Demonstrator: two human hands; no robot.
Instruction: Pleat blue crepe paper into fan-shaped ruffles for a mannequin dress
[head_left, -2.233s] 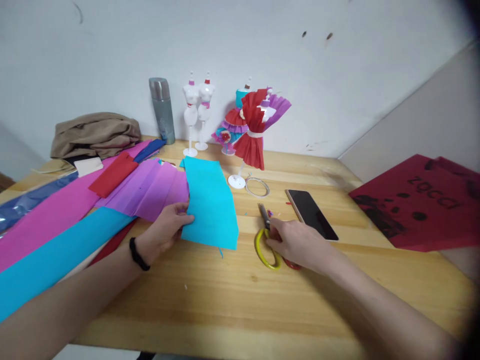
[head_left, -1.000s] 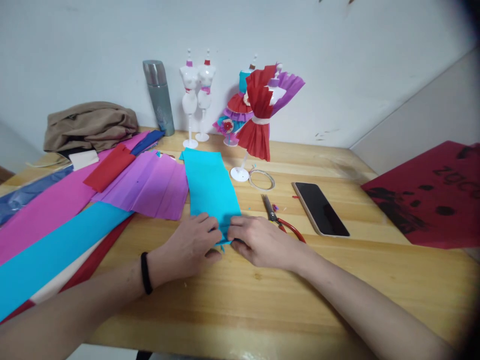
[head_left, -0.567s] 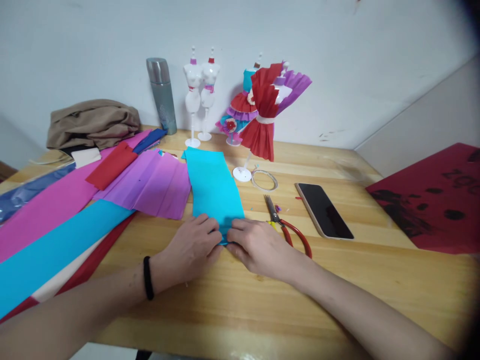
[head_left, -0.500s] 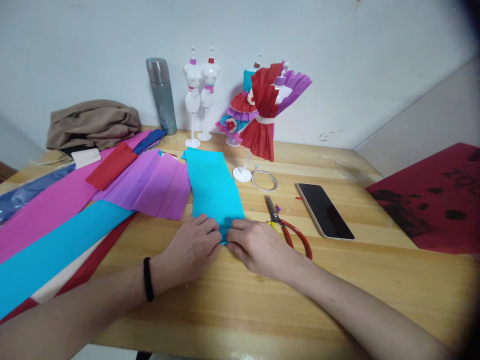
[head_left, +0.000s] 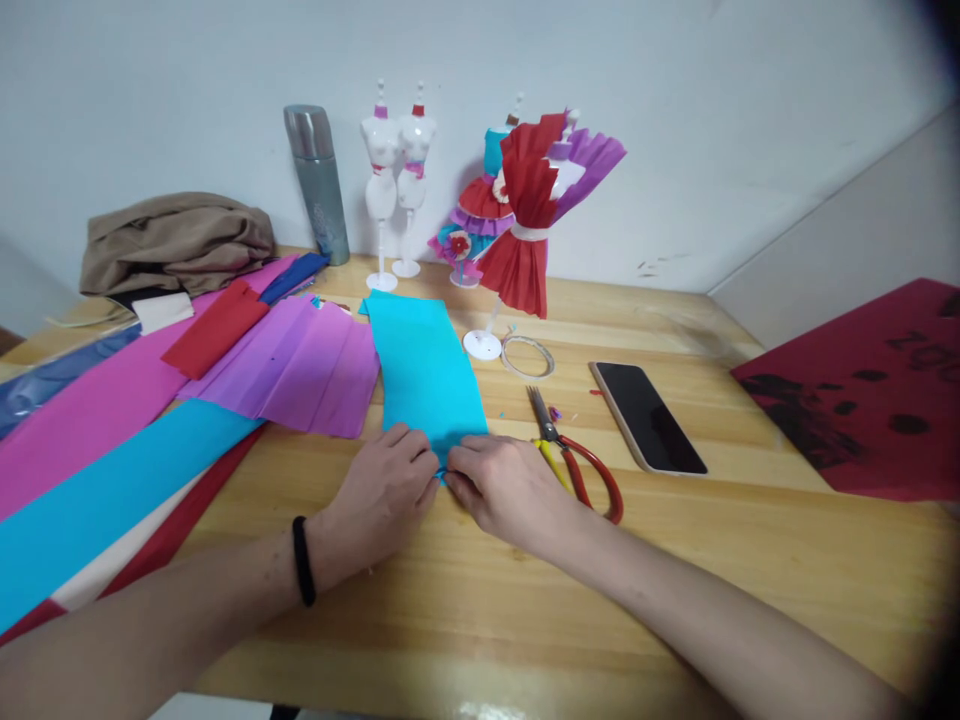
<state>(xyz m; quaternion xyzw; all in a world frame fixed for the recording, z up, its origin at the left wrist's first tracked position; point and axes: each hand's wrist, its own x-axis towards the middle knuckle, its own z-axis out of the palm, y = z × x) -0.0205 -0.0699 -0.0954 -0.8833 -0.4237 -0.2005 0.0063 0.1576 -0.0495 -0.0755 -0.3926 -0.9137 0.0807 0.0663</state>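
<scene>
A strip of turquoise crepe paper lies on the wooden table in front of me, its far end slightly doubled over. My left hand has its fingers curled onto the paper's near edge. Close beside it, my right hand pinches the same edge, and a small folded bit of turquoise shows between the two hands. Fingertips are partly hidden under both hands. Scissors with red and yellow handles lie just right of my right hand, blades pointing away.
Purple pleated paper, a red piece and long coloured strips spread to the left. Behind stand white mannequins, a red-dressed mannequin and a flask. A tape ring, phone and red bag are rightward.
Both hands have shifted slightly at the paper's near edge, and the right hand has moved a little left toward the other. The view has tilted slightly.
</scene>
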